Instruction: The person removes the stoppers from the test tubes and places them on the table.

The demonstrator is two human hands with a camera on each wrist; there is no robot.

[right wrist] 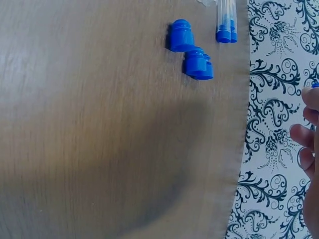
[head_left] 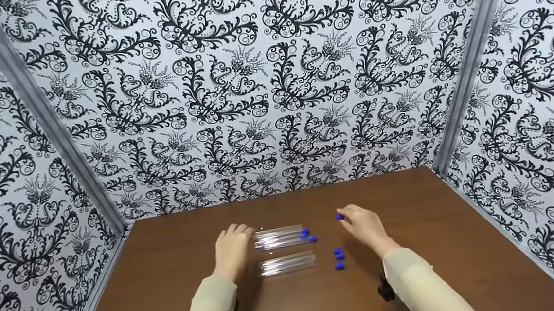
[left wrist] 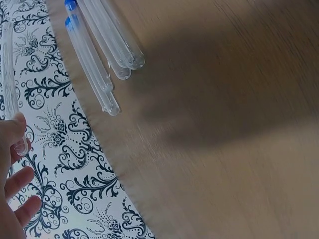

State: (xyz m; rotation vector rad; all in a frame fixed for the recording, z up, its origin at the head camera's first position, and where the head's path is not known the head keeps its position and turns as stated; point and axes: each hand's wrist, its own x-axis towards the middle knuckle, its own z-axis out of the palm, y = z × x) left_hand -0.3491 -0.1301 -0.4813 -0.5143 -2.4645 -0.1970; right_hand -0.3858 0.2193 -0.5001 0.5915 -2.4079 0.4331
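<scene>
My left hand (head_left: 235, 248) pinches a clear test tube (left wrist: 9, 74) near its rounded end, between thumb and fingers. The tube is raised, its other end pointing toward the right hand. A small blue cap (head_left: 339, 216) is held at the fingertips of my right hand (head_left: 364, 225), apart from the tube. In the right wrist view that cap is mostly cut off by the frame edge. Test tubes with blue caps (left wrist: 89, 59) lie side by side on the table. Closer to me rest several uncapped test tubes (head_left: 288, 263).
Loose blue caps (right wrist: 182, 36) stand and lie on the brown table (head_left: 169, 290), to the right of the uncapped tubes. Patterned black-and-white walls (head_left: 273, 102) enclose the table at the back and both sides, with grey posts at the corners.
</scene>
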